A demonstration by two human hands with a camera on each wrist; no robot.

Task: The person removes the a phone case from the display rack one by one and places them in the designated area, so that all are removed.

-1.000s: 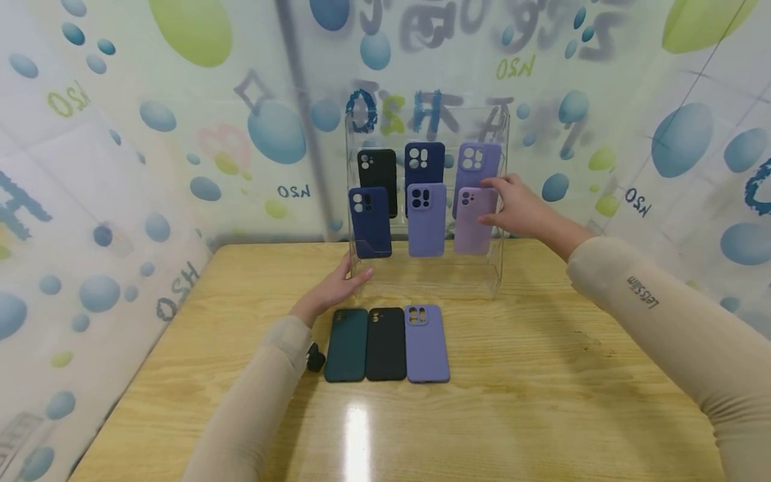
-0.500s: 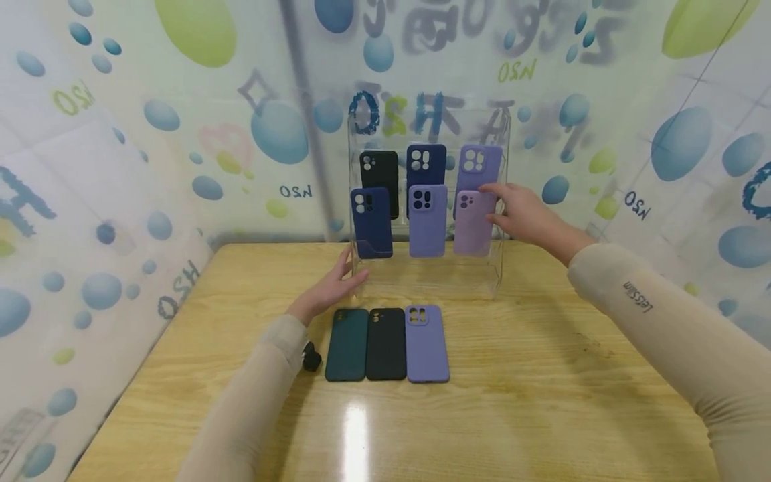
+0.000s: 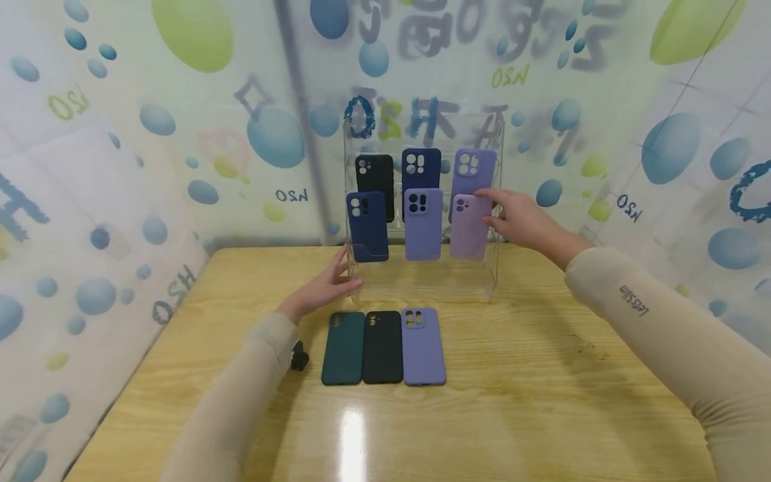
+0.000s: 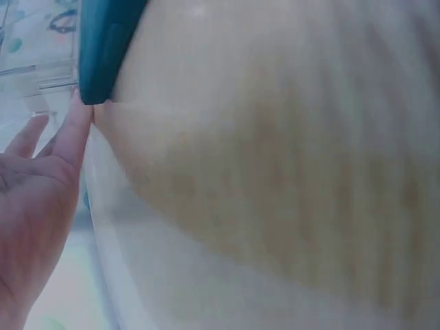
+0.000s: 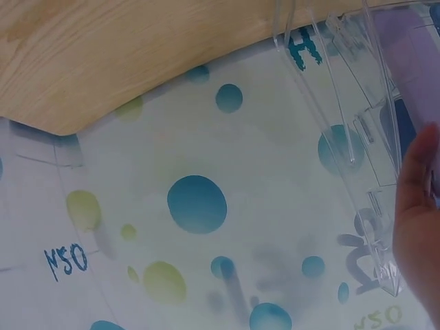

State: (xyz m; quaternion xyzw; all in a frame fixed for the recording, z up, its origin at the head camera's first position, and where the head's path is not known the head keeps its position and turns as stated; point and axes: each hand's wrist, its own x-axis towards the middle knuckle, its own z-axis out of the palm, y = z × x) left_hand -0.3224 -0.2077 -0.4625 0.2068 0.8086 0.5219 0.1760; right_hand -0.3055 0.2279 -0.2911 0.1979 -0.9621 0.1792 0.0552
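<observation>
A pale pink phone case (image 3: 468, 234) stands upright in the lower tier of a clear acrylic display stand (image 3: 421, 284), at its right end. My right hand (image 3: 523, 215) pinches the case's upper right corner, index finger at the top edge and thumb at the right edge. In the right wrist view that hand is partly cut off by the frame. My left hand (image 3: 322, 286) rests against the stand's lower left side with fingers extended and thumb spread. Beside the pink case stand a lavender case (image 3: 423, 231) and a navy case (image 3: 369, 234).
Behind, the upper tier holds a black case (image 3: 375, 175), a navy case (image 3: 429, 177) and a lavender case (image 3: 482, 167). On the wooden table (image 3: 512, 402), a dark teal case (image 3: 343, 351), a black case (image 3: 383, 351) and a purple case (image 3: 424, 355) lie side by side.
My right thumb has slid from the pink case's front toward its right edge, and the hand sits slightly lower against it. The left hand stays by the stand, having shifted slightly left.
</observation>
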